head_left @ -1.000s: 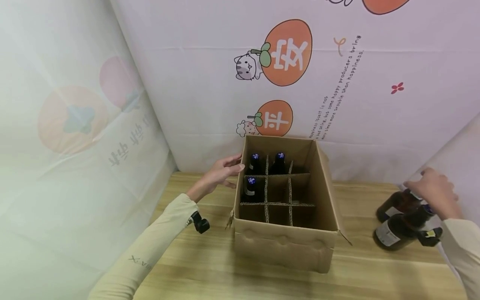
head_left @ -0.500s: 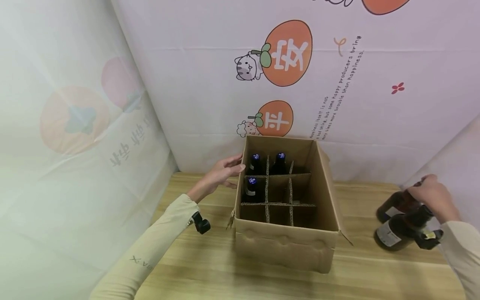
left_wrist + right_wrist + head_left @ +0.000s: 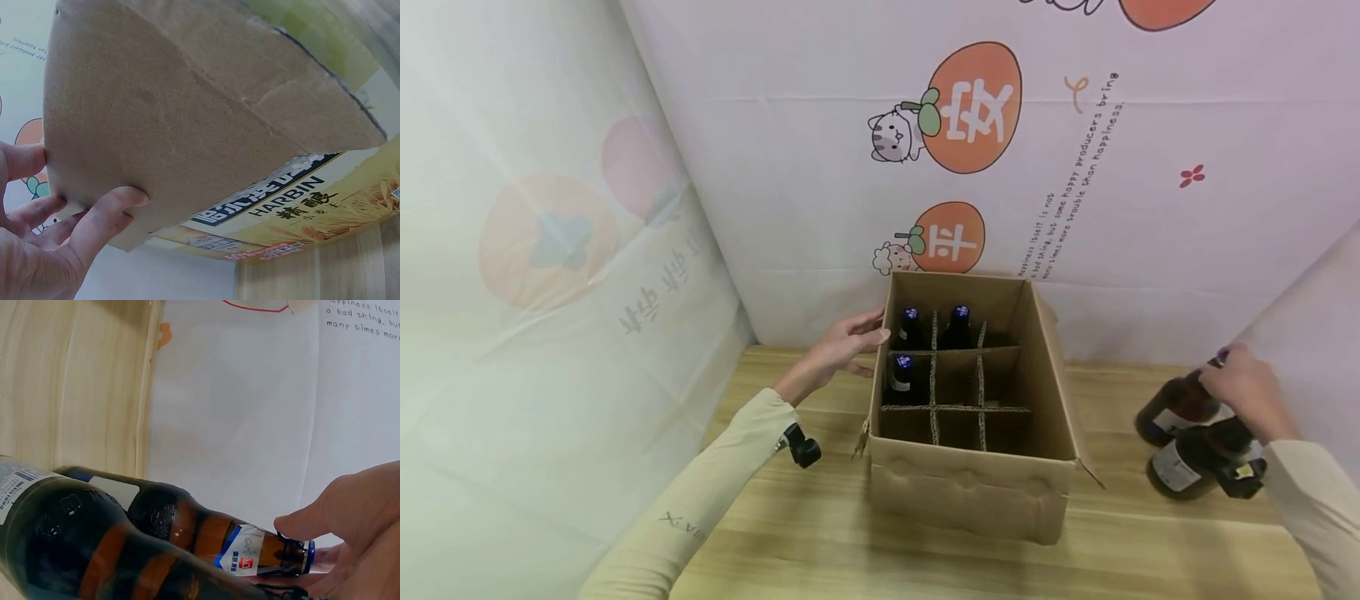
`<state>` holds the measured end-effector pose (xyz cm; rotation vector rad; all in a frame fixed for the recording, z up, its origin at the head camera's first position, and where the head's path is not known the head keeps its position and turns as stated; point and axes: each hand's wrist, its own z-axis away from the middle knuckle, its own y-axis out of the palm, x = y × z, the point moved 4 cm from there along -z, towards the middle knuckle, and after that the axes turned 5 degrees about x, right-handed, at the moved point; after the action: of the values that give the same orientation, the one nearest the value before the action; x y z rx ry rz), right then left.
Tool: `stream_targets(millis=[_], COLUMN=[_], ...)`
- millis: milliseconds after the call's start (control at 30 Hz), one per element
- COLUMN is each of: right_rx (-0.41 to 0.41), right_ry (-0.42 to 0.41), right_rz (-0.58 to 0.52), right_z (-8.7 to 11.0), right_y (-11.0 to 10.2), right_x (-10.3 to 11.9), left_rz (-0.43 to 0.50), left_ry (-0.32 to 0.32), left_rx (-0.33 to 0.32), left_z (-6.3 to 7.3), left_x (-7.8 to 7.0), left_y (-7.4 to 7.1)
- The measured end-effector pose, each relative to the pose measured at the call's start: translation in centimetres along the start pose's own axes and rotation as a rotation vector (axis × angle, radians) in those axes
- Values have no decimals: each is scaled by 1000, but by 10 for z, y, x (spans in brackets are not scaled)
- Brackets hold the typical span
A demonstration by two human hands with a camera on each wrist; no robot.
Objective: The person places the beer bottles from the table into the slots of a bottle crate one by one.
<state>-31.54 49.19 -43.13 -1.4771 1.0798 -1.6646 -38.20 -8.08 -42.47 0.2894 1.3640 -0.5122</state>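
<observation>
On the right side of the table, my right hand (image 3: 1247, 392) grips a brown beer bottle (image 3: 1176, 408) by its neck, just under the blue cap. In the right wrist view the thumb lies on one side of that neck and the fingers on the other. A second beer bottle (image 3: 1180, 468) stands in front of it, partly behind the wrist camera. At the left wall of an open cardboard box (image 3: 970, 483), my left hand (image 3: 838, 346) holds the carton. The left wrist view shows the thumb pressed on a brown flap (image 3: 187, 100), with fingers around its edge.
Cardboard dividers (image 3: 955, 408) split the box into cells. Three capped bottles, among them a back-left bottle (image 3: 910, 329), stand in its left and back cells. A patterned cloth (image 3: 820, 183) hangs behind the wooden table (image 3: 820, 533) and at both sides.
My right hand has come down onto the rear bottle's neck and gripped it. That bottle has moved left and leans. The left hand and the box stay put.
</observation>
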Motion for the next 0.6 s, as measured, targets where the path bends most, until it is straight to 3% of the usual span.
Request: stream_targets(millis=[400,600], right_rx=[-74,-148], right_ry=[-12,-50], right_rz=[69,-26], right_z=[-6,-13], right_y=[15,40], right_x=[28,37], left_rz=[-3,-7], left_ry=[-5,-11], left_rx=[-1,-2], left_z=[1,1], left_x=[0,-2], left_y=[1,2])
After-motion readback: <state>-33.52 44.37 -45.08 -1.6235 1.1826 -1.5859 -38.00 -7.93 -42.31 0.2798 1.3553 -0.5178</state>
